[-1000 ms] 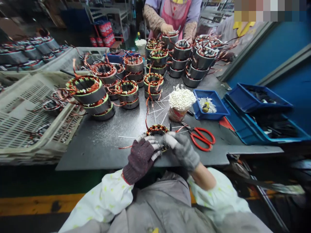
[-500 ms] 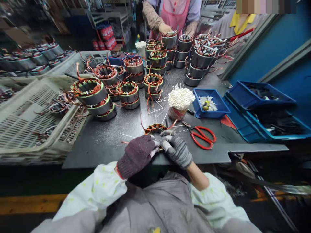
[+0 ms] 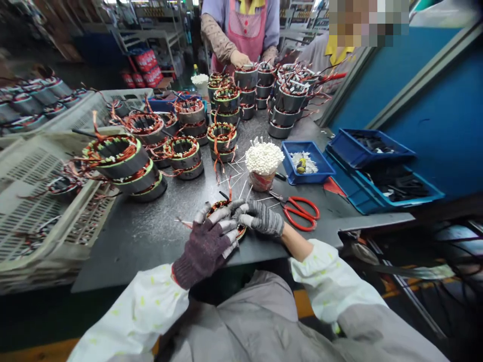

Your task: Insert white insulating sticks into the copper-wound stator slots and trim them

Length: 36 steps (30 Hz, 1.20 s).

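Note:
A motor stator with copper windings lies at the table's near edge, largely covered by my hands. My left hand, in a maroon glove with pale fingertips, lies over its left side, fingers spread around it and holding it. My right hand, in a grey striped glove, is closed at the stator's upper right side; what its fingertips pinch is hidden. Red-handled pliers lie just right of that hand. Beyond it stands a tub packed with white-headed thin ties. Several loose white strands lie beside the tub.
Stacked stators stand left and at the back. A blue bin of small white pieces and dark-filled bins are right. A plastic crate flanks the left edge. A co-worker's hand touches a far stator.
The view has swung right. My left hand's fingers have spread over the stator, which now shows at its lower right. My right hand has turned flatter and stays at the stator.

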Each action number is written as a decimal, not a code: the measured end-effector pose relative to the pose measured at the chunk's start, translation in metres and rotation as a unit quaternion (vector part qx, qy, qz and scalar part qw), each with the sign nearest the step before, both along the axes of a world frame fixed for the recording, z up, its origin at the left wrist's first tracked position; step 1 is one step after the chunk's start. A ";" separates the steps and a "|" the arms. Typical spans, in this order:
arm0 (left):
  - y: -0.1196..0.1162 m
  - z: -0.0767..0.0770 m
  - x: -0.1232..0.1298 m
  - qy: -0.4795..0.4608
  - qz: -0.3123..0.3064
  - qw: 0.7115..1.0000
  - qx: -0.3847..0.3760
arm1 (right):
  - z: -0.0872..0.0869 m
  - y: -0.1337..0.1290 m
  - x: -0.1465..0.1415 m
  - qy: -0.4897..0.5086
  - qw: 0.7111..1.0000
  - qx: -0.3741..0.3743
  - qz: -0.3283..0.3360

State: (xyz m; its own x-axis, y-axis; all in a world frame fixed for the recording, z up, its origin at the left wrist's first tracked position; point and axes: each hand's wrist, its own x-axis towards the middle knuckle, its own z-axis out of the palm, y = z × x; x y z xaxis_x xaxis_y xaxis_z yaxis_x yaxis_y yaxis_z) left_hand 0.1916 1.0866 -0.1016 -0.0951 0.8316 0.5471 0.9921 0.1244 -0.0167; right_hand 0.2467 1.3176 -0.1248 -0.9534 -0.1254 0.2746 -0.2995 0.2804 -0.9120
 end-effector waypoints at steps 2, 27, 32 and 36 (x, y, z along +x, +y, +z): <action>-0.003 -0.006 0.012 -0.016 0.037 0.999 0.006 | -0.001 0.010 0.010 0.037 0.995 -0.007 -0.095; 0.003 -0.007 0.005 -0.114 0.073 0.991 0.009 | 0.002 -0.012 0.097 0.105 0.975 -0.016 -0.195; 0.002 -0.011 0.004 -0.124 0.093 0.988 0.011 | -0.022 -0.043 0.137 0.070 0.993 0.010 -0.096; 0.006 -0.014 0.007 -0.125 0.110 0.985 0.035 | -0.020 -0.052 0.115 0.089 0.992 0.016 -0.082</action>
